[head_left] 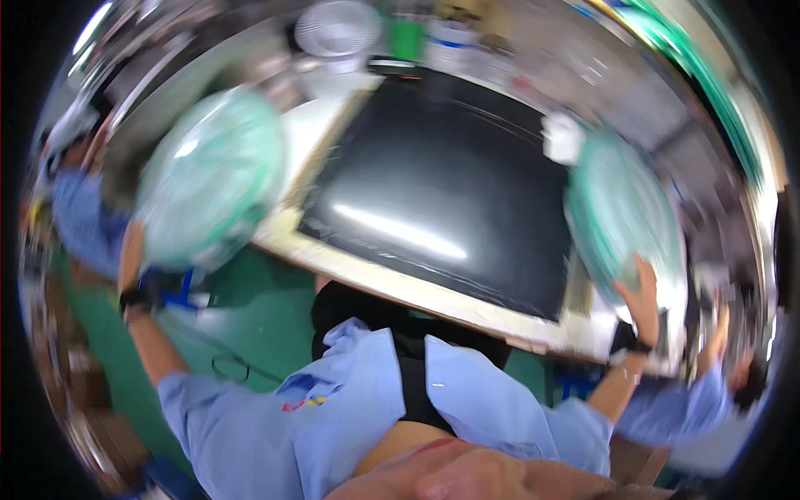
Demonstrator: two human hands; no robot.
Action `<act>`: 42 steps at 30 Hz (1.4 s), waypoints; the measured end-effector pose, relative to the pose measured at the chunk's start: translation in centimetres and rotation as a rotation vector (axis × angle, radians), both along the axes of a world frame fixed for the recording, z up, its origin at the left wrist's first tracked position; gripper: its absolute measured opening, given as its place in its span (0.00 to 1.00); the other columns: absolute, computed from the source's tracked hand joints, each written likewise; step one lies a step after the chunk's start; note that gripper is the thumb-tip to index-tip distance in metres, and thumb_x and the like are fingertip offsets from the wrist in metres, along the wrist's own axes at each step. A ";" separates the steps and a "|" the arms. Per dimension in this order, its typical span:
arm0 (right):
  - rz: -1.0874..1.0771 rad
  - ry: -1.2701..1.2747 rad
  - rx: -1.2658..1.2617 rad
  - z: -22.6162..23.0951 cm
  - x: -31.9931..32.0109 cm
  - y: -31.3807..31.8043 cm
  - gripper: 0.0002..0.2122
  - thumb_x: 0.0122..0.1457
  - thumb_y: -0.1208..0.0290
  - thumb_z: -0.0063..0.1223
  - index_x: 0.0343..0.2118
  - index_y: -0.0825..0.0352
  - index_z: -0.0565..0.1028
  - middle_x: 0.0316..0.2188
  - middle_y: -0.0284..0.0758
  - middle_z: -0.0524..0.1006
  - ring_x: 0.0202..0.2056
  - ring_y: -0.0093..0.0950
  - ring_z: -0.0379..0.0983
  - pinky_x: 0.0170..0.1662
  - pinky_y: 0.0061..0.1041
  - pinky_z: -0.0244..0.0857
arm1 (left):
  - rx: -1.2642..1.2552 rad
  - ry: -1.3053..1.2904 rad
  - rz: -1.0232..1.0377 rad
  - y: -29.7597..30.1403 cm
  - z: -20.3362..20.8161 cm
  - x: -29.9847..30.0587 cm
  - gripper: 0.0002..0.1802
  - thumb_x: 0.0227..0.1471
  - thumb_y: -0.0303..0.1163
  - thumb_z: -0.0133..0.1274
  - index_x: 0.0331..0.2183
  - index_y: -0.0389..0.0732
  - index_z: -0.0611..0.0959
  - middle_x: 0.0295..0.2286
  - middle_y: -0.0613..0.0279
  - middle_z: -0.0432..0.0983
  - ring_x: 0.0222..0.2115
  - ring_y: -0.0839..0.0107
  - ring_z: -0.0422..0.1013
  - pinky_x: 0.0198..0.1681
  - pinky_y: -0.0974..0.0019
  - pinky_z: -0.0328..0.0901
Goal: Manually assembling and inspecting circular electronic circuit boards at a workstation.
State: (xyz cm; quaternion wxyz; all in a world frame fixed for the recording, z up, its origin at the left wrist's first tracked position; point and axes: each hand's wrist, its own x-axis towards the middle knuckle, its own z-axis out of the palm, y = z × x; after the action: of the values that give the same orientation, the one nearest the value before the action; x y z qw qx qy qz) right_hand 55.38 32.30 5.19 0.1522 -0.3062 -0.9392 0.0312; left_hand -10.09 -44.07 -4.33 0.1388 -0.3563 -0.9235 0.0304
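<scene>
My left hand (pixel 131 257) is at the outer lower rim of a round, pale green translucent stack (pixel 212 175), fingers stretched along its edge. That stack overlaps the table's left corner and the floor. On the other side, my right hand (pixel 642 298) touches the lower edge of a similar green translucent stack (pixel 625 212), thumb and fingers apart. Motion blur hides whether either hand bears weight. Between them lies a large glossy black sheet (pixel 442 192) on the work table (pixel 400 298), reflecting a bright light strip.
A crumpled white wad (pixel 563 138) sits by the sheet's far right corner. Behind stand a white round ribbed thing (pixel 337 29), a green container (pixel 406 39) and a white tub (pixel 450 46). Co-workers in blue are at the left (pixel 87 217) and right (pixel 679 408). A blue stool (pixel 179 292) stands left.
</scene>
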 end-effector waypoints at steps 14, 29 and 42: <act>0.356 0.285 0.010 2.5 -13.6 -19.0 0.20 0.47 0.66 0.60 0.45 0.60 0.72 0.30 0.39 0.77 0.26 0.33 0.74 0.28 0.26 0.67 | 0.823 -0.457 -0.235 31.2 7.3 26.8 0.28 0.50 0.25 0.46 0.53 0.30 0.61 0.54 0.49 0.58 0.55 0.59 0.54 0.58 0.61 0.45; 0.377 0.133 -0.146 1.2 -11.8 -15.3 0.15 0.48 0.69 0.57 0.41 0.61 0.75 0.41 0.39 0.74 0.44 0.37 0.69 0.46 0.31 0.63 | 0.400 -0.316 -0.268 33.0 3.7 26.1 0.34 0.49 0.41 0.51 0.56 0.43 0.61 0.56 0.39 0.48 0.57 0.41 0.43 0.59 0.47 0.38; 0.686 0.267 -0.149 0.6 -23.8 -6.8 0.16 0.51 0.66 0.54 0.44 0.64 0.72 0.45 0.46 0.71 0.47 0.41 0.67 0.49 0.32 0.61 | 0.735 -0.818 -0.586 51.5 12.5 14.6 0.35 0.49 0.42 0.53 0.55 0.37 0.61 0.50 0.42 0.63 0.51 0.63 0.62 0.52 0.66 0.57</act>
State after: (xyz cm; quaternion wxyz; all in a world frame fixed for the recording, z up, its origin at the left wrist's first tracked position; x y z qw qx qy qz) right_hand 31.56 25.53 5.81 0.2312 0.0226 -0.9542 0.1883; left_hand 4.55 7.43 8.17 -0.1102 -0.5067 -0.7158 -0.4677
